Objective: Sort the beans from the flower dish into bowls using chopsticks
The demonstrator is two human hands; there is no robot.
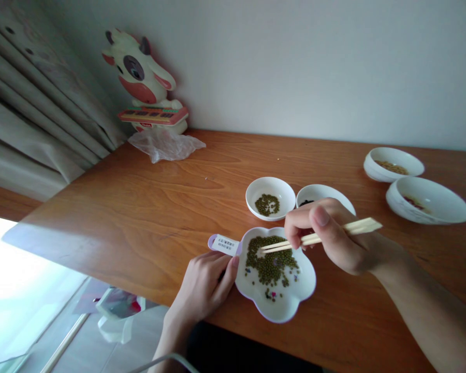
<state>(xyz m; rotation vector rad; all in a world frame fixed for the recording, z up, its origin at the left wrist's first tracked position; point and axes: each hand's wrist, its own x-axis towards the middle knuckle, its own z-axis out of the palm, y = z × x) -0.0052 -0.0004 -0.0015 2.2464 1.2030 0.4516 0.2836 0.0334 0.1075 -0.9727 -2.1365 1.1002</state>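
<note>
A white flower-shaped dish (274, 305) with a lilac rim and a labelled handle (226, 244) lies near the table's front edge. Mung beans (270, 267) cover much of its inside, with a few small coloured pieces among them. My left hand (209, 285) grips the dish at its left edge, beside the handle. In my right hand (336, 235) is a pair of chopsticks (312, 238), their tips down at the beans. Behind the dish stands a small white bowl (252, 199) of mung beans. Another white bowl (328, 191) with dark contents is partly hidden by my right hand.
Two white bowls stand at the right: one (373, 168) with yellowish grains, the other (431, 199) with reddish-brown contents. A cow-shaped toy keyboard (153, 114) and a crumpled plastic bag (165, 147) sit at the back left of the wooden table (140, 217), near a curtain (34, 103).
</note>
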